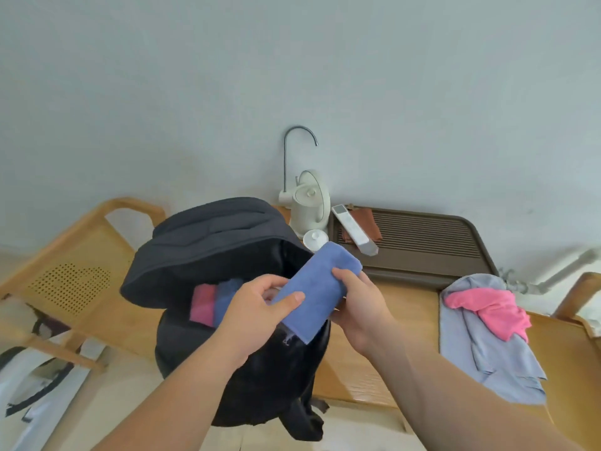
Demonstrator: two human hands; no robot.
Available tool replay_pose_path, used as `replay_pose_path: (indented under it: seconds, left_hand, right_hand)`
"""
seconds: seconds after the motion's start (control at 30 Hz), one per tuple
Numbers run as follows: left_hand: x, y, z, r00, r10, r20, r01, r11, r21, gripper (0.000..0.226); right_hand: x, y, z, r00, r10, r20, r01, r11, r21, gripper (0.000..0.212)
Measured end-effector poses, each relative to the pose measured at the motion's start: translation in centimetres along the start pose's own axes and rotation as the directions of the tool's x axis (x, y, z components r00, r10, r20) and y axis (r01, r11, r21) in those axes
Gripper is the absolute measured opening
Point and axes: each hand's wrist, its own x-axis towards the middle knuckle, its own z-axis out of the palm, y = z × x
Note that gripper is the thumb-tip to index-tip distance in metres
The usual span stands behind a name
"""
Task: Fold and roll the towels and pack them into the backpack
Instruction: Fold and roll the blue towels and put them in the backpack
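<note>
Holding a rolled blue towel above the open backpack, a person readied it for packing, as seen from the head camera. The left hand gripped the roll's near end, thumb pressed flat on top and fingers curled underneath. The right hand clasped the far side, fingers wrapped round the cloth. Neither hand was spread wide; both were closed on the towel. The roll lay tilted just over the bag's mouth, its far end raised toward the tray. Inside the bag a pink roll and a blue roll stood side by side. The step would likely go best with the grip kept tight until the roll sat beside those two, since the loose near edge looked ready to unwind. More towels waited in a heap on the table.
</note>
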Motion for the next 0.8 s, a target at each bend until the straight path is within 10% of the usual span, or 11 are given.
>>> replay_pose_path:
  seconds: [0.13, 0.37, 0.57, 0.8]
  left_hand:
    - [-0.5, -3.2, -2.2, 0.988, 0.143, -0.053, -0.126, 0.962, 0.243, 0.017]
    - [-1.6, -9.0, -3.9, 0.946, 0.320, 0.058, -0.250, 0.599, 0.760, 0.033]
    - [-3.2, -11.6, -3.8, 0.910, 0.353, 0.217, -0.353, 0.386, 0.852, 0.017]
    - [-4.9, -13.0, -4.1, 0.888, 0.404, 0.220, -0.385, 0.391, 0.836, 0.030]
  right_hand:
    - [-0.4, -0.2, 1.9, 0.991, 0.122, -0.051, -0.130, 0.968, -0.216, 0.023]
    - [1.3, -0.2, 4.8, 0.994, 0.104, -0.024, -0.090, 0.702, -0.706, 0.048]
    - [5.3, 2.5, 8.1, 0.992, 0.123, 0.014, -0.060, 0.572, -0.818, 0.033]
    - [10.3, 6.5, 10.9, 0.991, 0.069, 0.110, 0.089, 0.255, -0.963, 0.019]
